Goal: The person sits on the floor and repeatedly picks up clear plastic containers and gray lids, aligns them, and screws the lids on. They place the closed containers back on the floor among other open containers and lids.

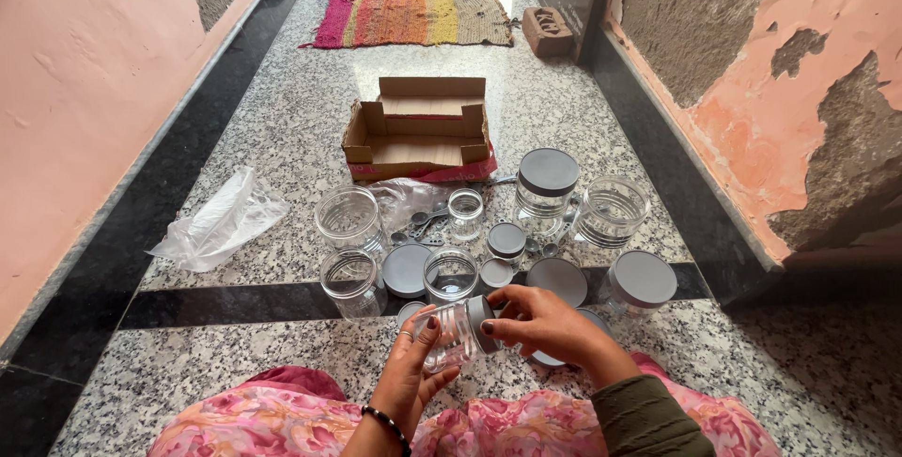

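My left hand (411,368) grips the body of a small clear glass jar (449,333), held on its side above my lap. Fingers of my right hand (540,322) are closed around that jar's grey lid (481,313). Just beyond my hands, several clear jars stand on the granite floor: open ones (349,217), (352,280), (451,274), (465,213), (612,210) and lidded ones (547,182), (641,283), (506,241). Loose grey lids (406,269), (556,280) lie among them.
An open cardboard box (418,133) sits farther out on the floor. A crumpled clear plastic bag (221,222) lies to the left. A striped mat (413,18) and a brick (547,30) are at the far end. Pink walls run along both sides.
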